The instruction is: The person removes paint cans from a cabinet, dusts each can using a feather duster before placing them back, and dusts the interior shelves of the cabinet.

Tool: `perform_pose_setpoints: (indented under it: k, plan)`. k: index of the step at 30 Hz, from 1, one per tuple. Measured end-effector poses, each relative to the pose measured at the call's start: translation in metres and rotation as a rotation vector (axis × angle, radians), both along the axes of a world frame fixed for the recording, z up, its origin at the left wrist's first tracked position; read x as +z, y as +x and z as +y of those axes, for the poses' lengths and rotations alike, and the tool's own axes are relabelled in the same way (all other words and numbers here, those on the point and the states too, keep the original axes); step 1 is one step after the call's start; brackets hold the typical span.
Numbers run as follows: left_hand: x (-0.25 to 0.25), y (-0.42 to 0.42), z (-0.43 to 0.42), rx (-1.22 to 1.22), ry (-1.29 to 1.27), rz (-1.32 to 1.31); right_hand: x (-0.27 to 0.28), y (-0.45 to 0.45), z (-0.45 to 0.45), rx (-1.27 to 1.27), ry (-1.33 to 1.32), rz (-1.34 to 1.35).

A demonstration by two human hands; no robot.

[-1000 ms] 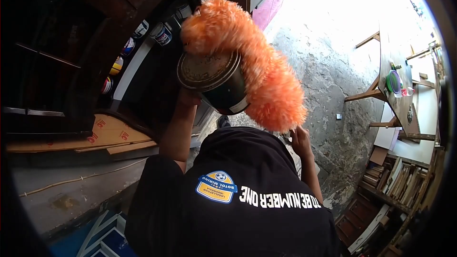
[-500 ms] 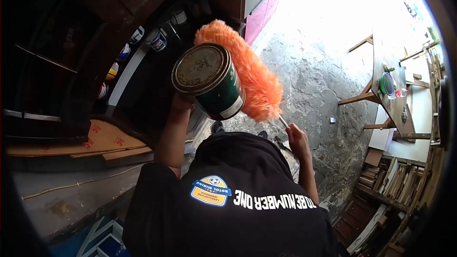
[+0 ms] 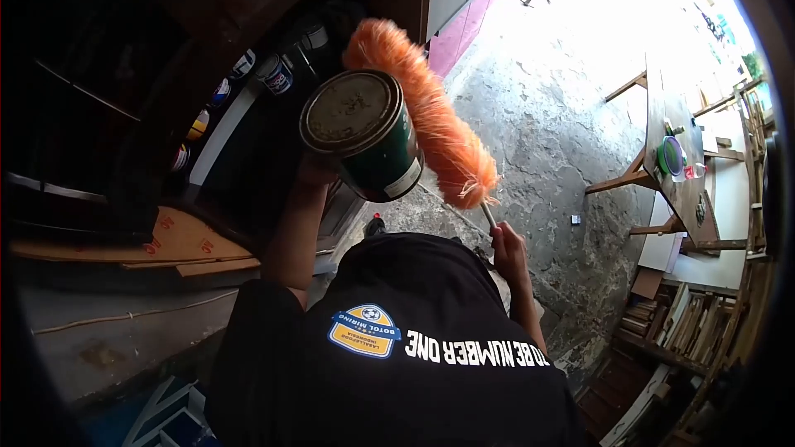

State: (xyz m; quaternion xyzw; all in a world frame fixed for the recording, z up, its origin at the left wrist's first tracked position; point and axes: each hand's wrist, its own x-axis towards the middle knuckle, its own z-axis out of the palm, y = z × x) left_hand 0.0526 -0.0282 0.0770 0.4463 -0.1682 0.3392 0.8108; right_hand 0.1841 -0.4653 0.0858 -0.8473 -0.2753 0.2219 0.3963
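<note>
A dark green paint can (image 3: 379, 164) with a dull, stained metal lid is held up in front of my chest, tilted so the lid faces me. My left hand (image 3: 317, 170) grips it from the far side, its fingers mostly hidden behind the can. In my right hand (image 3: 508, 250) is the thin handle of a fluffy orange duster (image 3: 431, 116). The duster's head slants up behind the can, close against its side; whether they touch I cannot tell.
To the left, a dark shelf holds several small cans (image 3: 276, 74). A brown board (image 3: 195, 240) lies below it. Across the rough concrete floor (image 3: 546, 145) stands a wooden table (image 3: 687, 182) with a green basin (image 3: 672, 157). Stacked wood pieces (image 3: 687, 319) fill a rack at lower right.
The duster has swung slightly more upright beside the can, and my right hand has dropped a little. The can has shifted slightly upward, still in my left hand.
</note>
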Motion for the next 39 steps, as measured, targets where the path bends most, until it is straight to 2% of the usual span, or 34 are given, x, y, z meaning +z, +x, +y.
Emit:
perform_pose_setpoints:
  k: [2, 3, 5, 6, 8, 9, 11, 12, 14, 17, 19, 20, 21, 23, 24, 27, 29, 30, 31, 33, 34, 36, 37, 38, 39]
  plan:
    - [0.057, 0.005, -0.023, -0.074, 0.231, -0.054, -0.013, -0.003, -0.004, 0.029, 0.081, 0.026]
    - [0.061, 0.008, -0.030, -0.063, 0.229, -0.054, -0.022, -0.004, -0.005, 0.044, 0.143, -0.049]
    - [0.068, 0.007, -0.039, -0.085, 0.065, 0.163, -0.026, -0.006, 0.000, 0.072, 0.270, -0.197]
    - [0.074, 0.002, -0.042, -0.077, 0.063, 0.162, -0.019, -0.003, 0.001, 0.080, 0.270, -0.197]
    - [0.083, -0.006, -0.047, 0.013, 0.088, 0.320, 0.003, 0.004, 0.003, 0.013, -0.010, -0.207]
    - [0.077, -0.005, -0.044, 0.025, 0.086, 0.316, 0.010, 0.007, 0.002, -0.023, 0.005, -0.230]
    - [0.060, 0.000, -0.036, 0.293, 0.355, 0.328, 0.020, 0.012, -0.003, -0.090, -0.019, -0.273]
    - [0.072, 0.003, -0.037, 0.299, 0.353, 0.329, 0.023, 0.016, -0.008, -0.105, -0.022, -0.292]
    - [0.096, 0.010, -0.043, 0.418, 0.633, 0.372, 0.044, 0.019, -0.011, -0.131, 0.019, -0.264]
    - [0.091, 0.014, -0.051, 0.498, 0.623, 0.485, 0.093, 0.023, -0.009, -0.168, 0.050, -0.250]
    - [0.087, 0.014, -0.052, 0.557, 0.691, 0.516, 0.119, 0.019, -0.001, -0.086, 0.028, -0.449]
    - [0.084, 0.013, -0.053, 0.617, 0.763, 0.548, 0.126, 0.017, -0.002, -0.086, 0.025, -0.448]
    - [0.034, 0.012, -0.039, 0.616, 0.761, 0.548, 0.131, 0.015, -0.001, 0.014, 0.007, -0.542]
    - [-0.063, 0.015, 0.008, 0.876, 1.532, 0.225, 0.136, 0.012, -0.003, 0.116, -0.010, -0.635]
    - [-0.062, 0.010, 0.012, 0.878, 1.530, 0.225, 0.138, 0.011, -0.004, 0.140, 0.008, -0.546]
    - [-0.035, -0.006, 0.009, 0.660, 1.675, 0.589, 0.125, 0.015, -0.003, 0.128, 0.017, -0.372]
    - [0.043, 0.003, -0.031, 0.286, 0.443, 0.349, 0.095, 0.018, 0.005, 0.047, 0.055, -0.242]
    - [0.069, -0.002, -0.040, 0.173, 0.299, 0.419, 0.080, 0.016, 0.014, -0.004, 0.100, -0.196]
    - [0.065, -0.003, -0.041, 0.161, 0.298, 0.421, 0.075, 0.014, 0.028, 0.077, 0.189, -0.213]
    - [0.051, -0.001, -0.041, 0.173, 0.356, 0.177, 0.072, 0.013, 0.061, 0.218, 0.328, -0.223]
    - [0.047, 0.001, -0.046, 0.152, 0.358, 0.175, 0.072, 0.013, 0.075, 0.282, 0.377, -0.213]
    - [0.047, 0.005, -0.059, -0.122, -0.019, 0.247, 0.060, 0.018, 0.091, 0.310, 0.391, 0.219]
    - [0.050, 0.010, -0.065, -0.145, -0.012, 0.250, 0.050, 0.017, 0.101, 0.312, 0.541, 0.332]
    - [0.061, 0.019, -0.073, -0.322, -0.114, 0.129, 0.045, 0.014, 0.113, 0.315, 0.693, 0.440]
    - [0.068, 0.025, -0.078, -0.497, -0.217, 0.008, 0.062, 0.003, 0.128, 0.311, 0.936, 0.522]
